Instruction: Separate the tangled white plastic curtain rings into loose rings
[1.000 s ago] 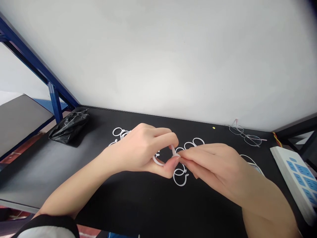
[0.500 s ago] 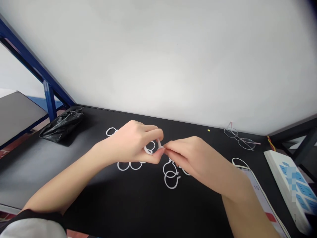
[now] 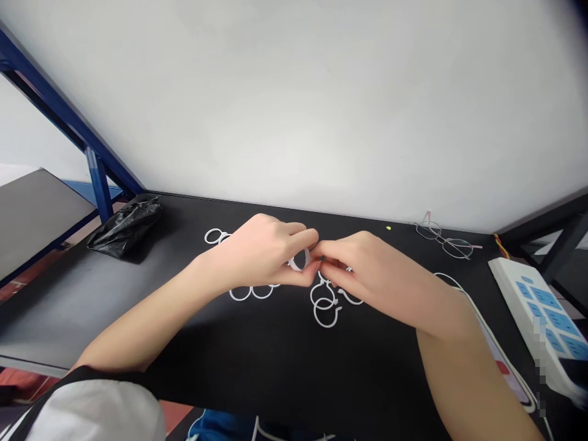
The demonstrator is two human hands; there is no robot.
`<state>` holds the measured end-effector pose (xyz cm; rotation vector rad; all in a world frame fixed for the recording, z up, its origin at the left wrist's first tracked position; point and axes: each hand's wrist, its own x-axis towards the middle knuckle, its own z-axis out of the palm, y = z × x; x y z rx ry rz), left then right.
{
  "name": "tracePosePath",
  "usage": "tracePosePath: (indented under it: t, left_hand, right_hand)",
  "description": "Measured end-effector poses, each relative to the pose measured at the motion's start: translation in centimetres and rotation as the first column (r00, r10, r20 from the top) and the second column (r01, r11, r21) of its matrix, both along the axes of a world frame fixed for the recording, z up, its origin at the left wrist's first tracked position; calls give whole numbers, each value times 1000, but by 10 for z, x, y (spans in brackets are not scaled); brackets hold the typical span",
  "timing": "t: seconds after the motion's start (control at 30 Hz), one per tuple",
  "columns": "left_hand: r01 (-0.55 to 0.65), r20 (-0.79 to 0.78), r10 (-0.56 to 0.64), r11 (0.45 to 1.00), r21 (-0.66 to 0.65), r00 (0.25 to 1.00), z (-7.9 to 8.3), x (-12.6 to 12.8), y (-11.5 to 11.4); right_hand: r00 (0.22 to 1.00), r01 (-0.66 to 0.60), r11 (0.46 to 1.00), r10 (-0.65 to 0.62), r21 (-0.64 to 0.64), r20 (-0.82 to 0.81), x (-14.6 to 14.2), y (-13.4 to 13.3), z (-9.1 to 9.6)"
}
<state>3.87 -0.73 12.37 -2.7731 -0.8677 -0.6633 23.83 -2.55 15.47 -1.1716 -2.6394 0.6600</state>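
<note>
My left hand and my right hand meet over the middle of a black table. Both pinch one small white plastic ring, thumbs and forefingers closed on it. Several more white rings lie on the table: a group just below the fingertips, a pair under my left hand, and others behind my left wrist.
A crumpled black plastic bag lies at the table's left back. Wire-framed glasses rest near the wall at the right. A white power strip sits at the right edge, with a phone by my right forearm. A blue metal frame stands left.
Both hands stayed pinched on the ring while they drew closer together and shifted slightly away from me. The view itself has swayed a little.
</note>
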Motion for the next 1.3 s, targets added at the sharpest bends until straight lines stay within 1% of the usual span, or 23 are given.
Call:
tracePosePath:
  t: [0.07, 0.13, 0.23, 0.33, 0.5, 0.67, 0.83, 0.9, 0.97, 1.0, 1.03, 1.1, 1.13, 1.2, 1.3]
  left_hand:
    - [-16, -6, 16, 1000, -2, 1000, 7, -4, -7]
    - [-21, -1, 21, 999, -35, 1000, 12, -8, -14]
    - [-27, 22, 29, 996, -82, 999, 16, -13, -20]
    - [-28, 26, 32, 990, -141, 999, 19, -16, -23]
    - [-32, -12, 30, 963, -266, 999, 22, -22, -23]
    - [-46, -83, 21, 949, -311, 996, 19, -25, -17]
    - [-92, -176, 29, 929, -358, 984, 11, -28, -11]
    - [-126, -235, 32, 908, -399, 971, 6, -29, -7]
    - [-186, -318, 37, 871, -454, 947, 0, -31, -1]
    - [-237, -369, 51, 844, -480, 928, -2, -32, 3]
    - [-312, -426, 85, 809, -498, 901, -5, -33, 7]
    - [-460, -528, 163, 736, -497, 833, -10, -36, 17]
    - [-506, -557, 192, 712, -487, 808, -12, -37, 21]
    - [-552, -583, 229, 690, -467, 779, -17, -40, 28]
    - [-585, -602, 246, 662, -468, 760, -26, -41, 34]
  right_hand:
    - [1000, -11, 1000, 11, 23, -21, -4, -5, 0]
    - [999, -12, 998, 15, 65, -48, -8, -10, -1]
    - [997, -4, 992, 14, 127, -78, -12, -16, -3]
    - [997, -7, 989, 18, 150, -72, -12, -19, -3]
    - [999, -1, 991, 8, 136, -48, -9, -16, -3]
    - [999, 7, 995, -3, 98, -47, -7, -8, -6]
    - [1000, -10, 999, 11, 49, -16, -13, 0, -15]
    - [1000, -17, 1000, 17, 9, 11, -17, 3, -22]
    - [998, -13, 999, 16, -44, 66, -19, 8, -30]
    - [994, -3, 998, 10, -67, 105, -19, 11, -34]
    - [988, 7, 996, 7, -89, 156, -18, 15, -38]
    - [970, 33, 993, -5, -115, 243, -13, 22, -46]
    - [964, 40, 991, -4, -128, 265, -11, 26, -49]
    - [958, 54, 984, -3, -170, 287, -7, 31, -53]
    - [947, 68, 973, 6, -220, 321, -6, 34, -58]
